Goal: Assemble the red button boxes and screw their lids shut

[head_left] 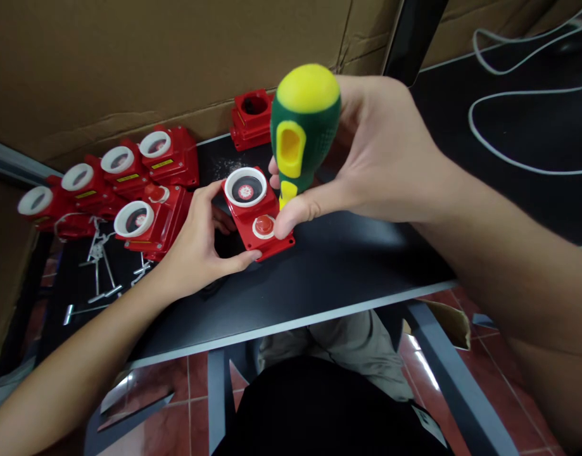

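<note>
My right hand grips a screwdriver with a green and yellow handle. Its butt points up toward me, and the tip is hidden behind my thumb, over the right side of a red box. That box has a white ring around a dark round window and a small red dome on its lower half. With thumb and fingers, my left hand holds the box by its left and near edges on the black table. Just left of this hand sits a similar red box, tilted.
Several more red boxes with white rings line the back left. A red housing with an open round hole stands by the cardboard wall. Small metal T-shaped pieces lie at left. White cable loops at right.
</note>
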{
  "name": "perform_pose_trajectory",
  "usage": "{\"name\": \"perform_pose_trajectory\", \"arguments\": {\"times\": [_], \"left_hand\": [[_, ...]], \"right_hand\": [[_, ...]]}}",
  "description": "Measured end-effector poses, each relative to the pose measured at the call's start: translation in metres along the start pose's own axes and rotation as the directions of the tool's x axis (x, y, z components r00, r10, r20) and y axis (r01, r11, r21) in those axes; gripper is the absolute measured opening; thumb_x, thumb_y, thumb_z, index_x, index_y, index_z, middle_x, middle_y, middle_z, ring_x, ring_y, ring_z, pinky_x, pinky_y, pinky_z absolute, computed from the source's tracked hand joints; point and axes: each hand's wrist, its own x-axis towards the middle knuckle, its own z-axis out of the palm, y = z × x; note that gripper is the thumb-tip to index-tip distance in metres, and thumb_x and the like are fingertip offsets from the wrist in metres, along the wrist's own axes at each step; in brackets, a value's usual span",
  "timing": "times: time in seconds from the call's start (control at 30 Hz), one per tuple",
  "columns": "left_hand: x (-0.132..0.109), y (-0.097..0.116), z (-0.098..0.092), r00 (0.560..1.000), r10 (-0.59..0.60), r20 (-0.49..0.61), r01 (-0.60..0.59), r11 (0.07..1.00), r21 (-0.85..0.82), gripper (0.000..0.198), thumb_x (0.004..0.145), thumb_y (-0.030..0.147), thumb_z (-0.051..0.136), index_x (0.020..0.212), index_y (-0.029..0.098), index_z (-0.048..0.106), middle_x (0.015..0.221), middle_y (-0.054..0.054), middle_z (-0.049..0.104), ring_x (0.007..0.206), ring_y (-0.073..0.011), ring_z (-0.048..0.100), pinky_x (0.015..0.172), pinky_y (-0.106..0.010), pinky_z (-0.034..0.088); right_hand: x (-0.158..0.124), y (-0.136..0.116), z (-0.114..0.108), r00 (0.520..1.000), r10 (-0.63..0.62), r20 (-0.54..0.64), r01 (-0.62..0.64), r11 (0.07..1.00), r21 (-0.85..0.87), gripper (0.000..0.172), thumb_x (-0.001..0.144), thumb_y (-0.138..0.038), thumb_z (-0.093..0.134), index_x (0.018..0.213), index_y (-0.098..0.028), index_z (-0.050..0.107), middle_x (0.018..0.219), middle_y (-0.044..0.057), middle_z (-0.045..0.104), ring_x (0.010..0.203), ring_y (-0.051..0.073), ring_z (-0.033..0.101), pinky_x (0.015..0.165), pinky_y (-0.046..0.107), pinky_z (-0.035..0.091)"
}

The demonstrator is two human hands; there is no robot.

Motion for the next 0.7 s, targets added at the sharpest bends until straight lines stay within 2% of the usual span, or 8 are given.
{"name": "perform_pose_trajectory", "arguments": {"times": [0.07, 0.17, 0.23, 0.3, 0.47, 0.6, 0.7], "left_hand": [[0.0, -0.001, 0.001, 1.0, 0.002, -0.016, -0.002, 1.0, 0.015, 0.112, 0.087, 0.065, 0.098, 0.174, 0.033, 0.035, 0.162, -0.018, 0.054, 0.127, -0.04, 0.076, 0.1, -0.062, 0.074], [0.0, -0.002, 0.003, 1.0, -0.007, -0.025, 0.007, 1.0, 0.002, 0.113, 0.086, 0.065, 0.098, 0.174, 0.031, 0.035, 0.162, -0.02, 0.055, 0.115, -0.0365, 0.078, 0.091, -0.058, 0.075], [-0.001, -0.003, 0.004, 1.0, -0.008, -0.026, 0.008, 1.0, -0.016, 0.112, 0.087, 0.064, 0.098, 0.173, 0.031, 0.036, 0.16, -0.02, 0.058, 0.111, -0.0343, 0.078, 0.088, -0.056, 0.075], [-0.001, -0.003, 0.005, 1.0, -0.014, -0.025, 0.013, 0.999, -0.034, 0.111, 0.087, 0.064, 0.098, 0.173, 0.032, 0.035, 0.157, -0.019, 0.06, 0.109, -0.0327, 0.078, 0.089, -0.055, 0.075], [0.0, 0.0, 0.003, 0.999, -0.034, -0.009, 0.034, 0.999, -0.037, 0.113, 0.087, 0.065, 0.097, 0.173, 0.029, 0.034, 0.16, -0.02, 0.058, 0.116, -0.0351, 0.078, 0.091, -0.057, 0.074], [0.001, 0.005, 0.001, 0.999, -0.046, -0.017, 0.045, 0.999, -0.005, 0.111, 0.086, 0.062, 0.098, 0.172, 0.03, 0.036, 0.162, -0.019, 0.058, 0.12, -0.0363, 0.078, 0.095, -0.056, 0.074], [0.001, 0.008, 0.0, 0.998, -0.059, -0.002, 0.059, 0.998, 0.016, 0.112, 0.086, 0.063, 0.097, 0.173, 0.029, 0.034, 0.164, -0.02, 0.056, 0.127, -0.0385, 0.077, 0.101, -0.058, 0.073]], "right_hand": [[0.001, -0.003, -0.005, 0.998, -0.023, 0.062, 0.022, 1.0, 0.012, 0.046, 0.064, -0.025, 0.117, 0.09, -0.02, 0.08, 0.095, -0.002, 0.078, 0.089, 0.017, 0.077, 0.073, 0.026, 0.066], [0.001, -0.014, -0.017, 0.981, 0.061, 0.182, -0.056, 0.998, -0.033, 0.039, 0.076, -0.026, 0.111, 0.105, -0.022, 0.086, 0.113, 0.001, 0.086, 0.105, 0.021, 0.083, 0.08, 0.026, 0.071], [0.0, -0.021, -0.024, 0.964, 0.096, 0.249, -0.081, 0.994, -0.07, 0.031, 0.086, -0.021, 0.105, 0.11, -0.022, 0.087, 0.12, 0.001, 0.088, 0.107, 0.02, 0.084, 0.083, 0.026, 0.071], [-0.001, -0.026, -0.028, 0.959, 0.1, 0.267, -0.075, 0.992, -0.102, 0.026, 0.09, -0.018, 0.101, 0.112, -0.022, 0.088, 0.119, 0.0, 0.089, 0.104, 0.019, 0.085, 0.085, 0.027, 0.071], [-0.003, -0.026, -0.02, 0.987, 0.114, 0.113, -0.095, 0.982, -0.162, 0.028, 0.08, -0.027, 0.109, 0.1, -0.025, 0.089, 0.105, -0.002, 0.089, 0.097, 0.023, 0.084, 0.078, 0.032, 0.07], [-0.002, -0.02, -0.008, 0.993, 0.119, -0.014, -0.12, 0.978, -0.172, 0.043, 0.064, -0.031, 0.117, 0.082, -0.025, 0.078, 0.09, 0.001, 0.084, 0.086, 0.025, 0.079, 0.071, 0.038, 0.067], [-0.002, -0.015, 0.0, 0.994, 0.063, -0.094, -0.08, 0.977, -0.196, 0.054, 0.055, -0.03, 0.119, 0.075, -0.025, 0.069, 0.085, 0.001, 0.079, 0.08, 0.022, 0.072, 0.068, 0.039, 0.063]]}}
